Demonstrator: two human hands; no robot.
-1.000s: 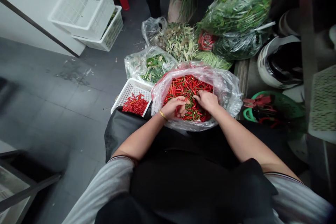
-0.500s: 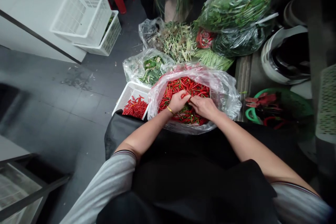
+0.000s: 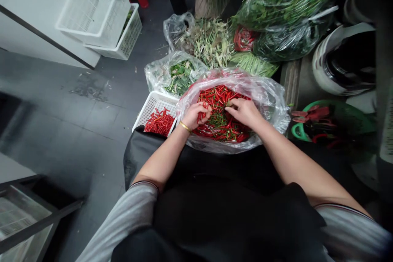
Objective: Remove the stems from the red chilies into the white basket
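Head cam: red peppers (image 3: 221, 91) lie in the open plastic bag (image 3: 274, 100), below and btwn both hands, long axes every which way. L hand (image 3: 195, 116) is curled w/ red peppers in its fingers, and is nearer the white basket (image 3: 150, 107) just left of the bag. R hand (image 3: 246, 112) bends over the peppers; can't tell if it's gripping any. They look thin, shiny, many w/ green stems.

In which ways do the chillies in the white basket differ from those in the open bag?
The basket chillies look almost all red; green stems show among the bag chillies. The basket chillies form a smaller pile than the bag chillies. The left hand and right hand are at the bag chillies, neither at the basket chillies. Both are slim.
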